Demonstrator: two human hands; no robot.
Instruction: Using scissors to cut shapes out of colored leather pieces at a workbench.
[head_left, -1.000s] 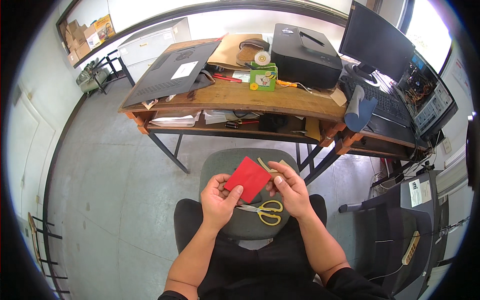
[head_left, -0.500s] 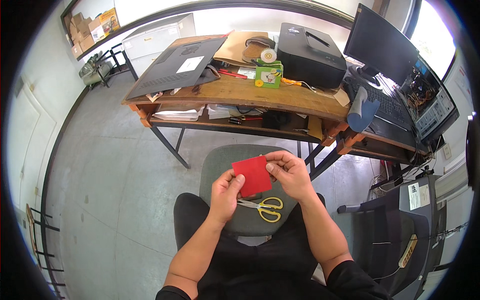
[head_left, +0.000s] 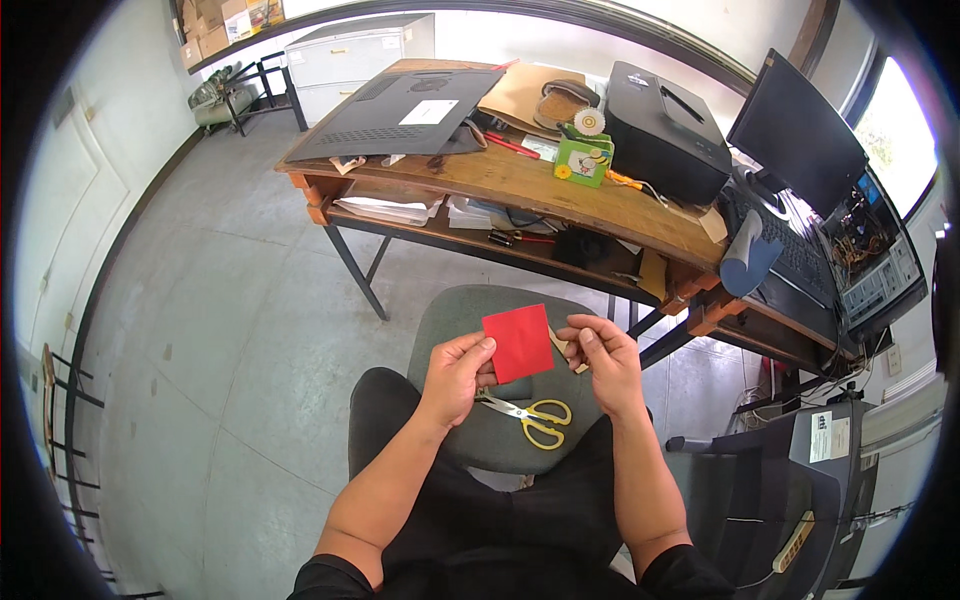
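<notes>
A square of red paper [head_left: 518, 343] is held up over the chair seat in my left hand [head_left: 458, 377], thumb on its front and fingers behind. Just off the paper's right edge is my right hand [head_left: 608, 365], fingers curled and thumb raised, not touching the red square. A thin beige strip [head_left: 580, 368] shows at its fingertips; whether they grip it cannot be made out. Below the paper, scissors with yellow handles [head_left: 546, 424] lie on the grey-green chair seat [head_left: 455, 315], blades partly under my left hand. A small dark flat piece [head_left: 541, 386] shows behind the paper.
Ahead stands a wooden desk [head_left: 450, 182] with a black laptop [head_left: 400, 115], a green box [head_left: 583, 162] and a black printer [head_left: 668, 130]. At the right are a monitor [head_left: 797, 130], a keyboard and an opened computer case [head_left: 875, 250]. Papers [head_left: 385, 208] fill the under-desk shelf.
My right hand has let go of the red paper and moved slightly right. My left hand still holds it. The view has turned a little, shifting the desk rightward.
</notes>
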